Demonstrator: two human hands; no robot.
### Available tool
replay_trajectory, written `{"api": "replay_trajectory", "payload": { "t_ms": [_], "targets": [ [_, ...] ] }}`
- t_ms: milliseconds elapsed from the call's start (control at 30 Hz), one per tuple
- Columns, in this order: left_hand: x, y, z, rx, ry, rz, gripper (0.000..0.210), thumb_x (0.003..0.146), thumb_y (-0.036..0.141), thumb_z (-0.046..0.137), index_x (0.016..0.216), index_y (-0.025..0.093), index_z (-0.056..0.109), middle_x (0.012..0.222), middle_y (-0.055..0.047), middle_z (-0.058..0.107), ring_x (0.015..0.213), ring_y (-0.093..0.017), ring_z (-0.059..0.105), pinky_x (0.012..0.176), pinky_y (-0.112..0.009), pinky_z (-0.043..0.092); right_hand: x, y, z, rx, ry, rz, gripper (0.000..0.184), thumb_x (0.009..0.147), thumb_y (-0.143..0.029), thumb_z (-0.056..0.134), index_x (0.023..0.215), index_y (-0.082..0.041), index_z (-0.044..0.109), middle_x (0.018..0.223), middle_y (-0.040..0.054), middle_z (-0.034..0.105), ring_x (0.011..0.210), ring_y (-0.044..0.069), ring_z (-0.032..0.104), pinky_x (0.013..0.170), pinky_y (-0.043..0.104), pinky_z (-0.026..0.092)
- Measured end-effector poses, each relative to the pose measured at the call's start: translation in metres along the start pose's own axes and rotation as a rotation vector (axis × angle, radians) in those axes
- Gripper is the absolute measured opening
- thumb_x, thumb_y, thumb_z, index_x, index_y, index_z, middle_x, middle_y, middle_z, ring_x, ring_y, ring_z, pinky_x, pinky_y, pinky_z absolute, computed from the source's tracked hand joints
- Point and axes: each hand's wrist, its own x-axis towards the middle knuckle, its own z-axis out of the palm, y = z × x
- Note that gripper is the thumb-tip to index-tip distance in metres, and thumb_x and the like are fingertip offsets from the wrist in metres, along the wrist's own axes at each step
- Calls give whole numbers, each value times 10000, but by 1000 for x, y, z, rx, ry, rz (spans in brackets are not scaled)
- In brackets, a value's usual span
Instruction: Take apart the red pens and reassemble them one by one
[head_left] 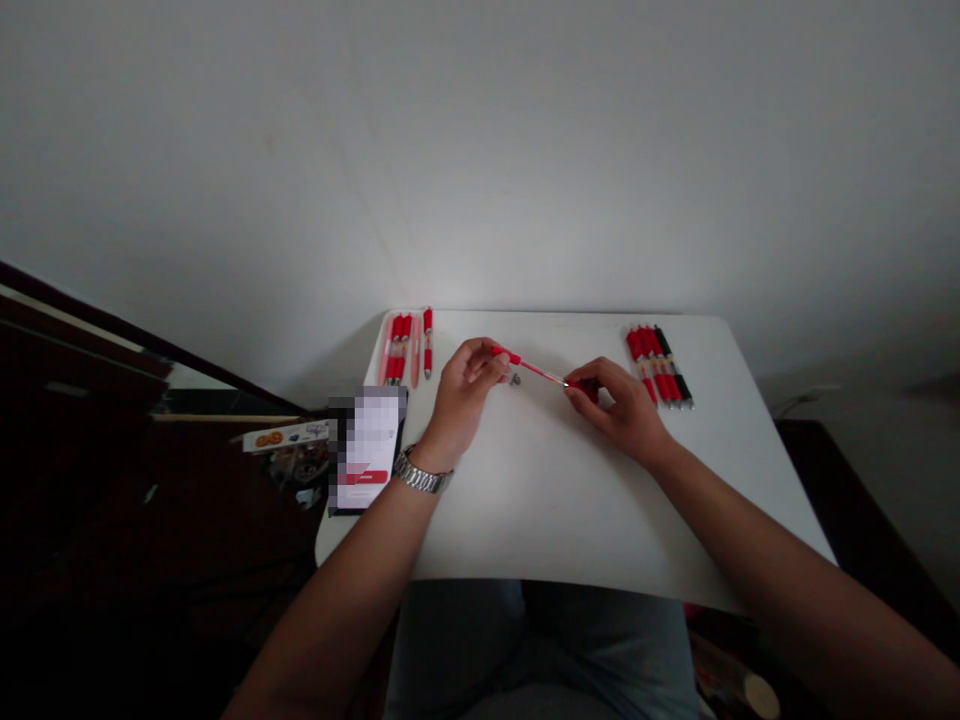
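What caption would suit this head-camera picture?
Left hand and right hand hold red pen pieces, a slender refill between them, over a white table.

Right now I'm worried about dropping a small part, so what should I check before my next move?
1. Left hand gripping the red piece: ok, pinched in the fingertips.
2. Right hand gripping the other red piece: ok, held in the fingers.
3. Thin rod in line between the hands: ok; it spans the gap.
4. Small grey part secure: cannot tell; it shows beside the left fingertips, held or lying loose.
5. Watch clear of the phone: cannot tell; they meet in this view, but contact is unclear.
6. Black pen in the right-hand row: ok, beside the red ones.
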Motion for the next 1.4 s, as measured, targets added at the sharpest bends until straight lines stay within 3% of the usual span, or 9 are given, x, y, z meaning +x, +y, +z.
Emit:
{"api": "replay_trajectory", "payload": {
  "t_ms": [367,667,1400],
  "targets": [
    [1,3,2,19,-5,-30,260,814,341,811,990,201,680,893,-13,669,812,-108,600,775,-244,502,0,-1,-1,-12,21,-14,66,971,-280,618,997,-221,629,827,33,588,714,168,558,652,329,477],
    [-2,4,1,69,-58,-21,280,822,353,807,1021,189,699,989,-49,709,912,-141,640,829,-277,512,2,-2,0,-14,42,-29,73,975,-286,616,996,-218,630,829,35,583,704,163,546,639,324,477],
    [-5,9,6,85,-113,-18,260,846,353,785,1014,183,685,985,-53,713,896,-138,646,855,-286,525,2,-7,-1,-30,25,-22,110,983,-318,601,1007,-222,649,815,39,587,691,174,550,648,334,482]
  ]
}}
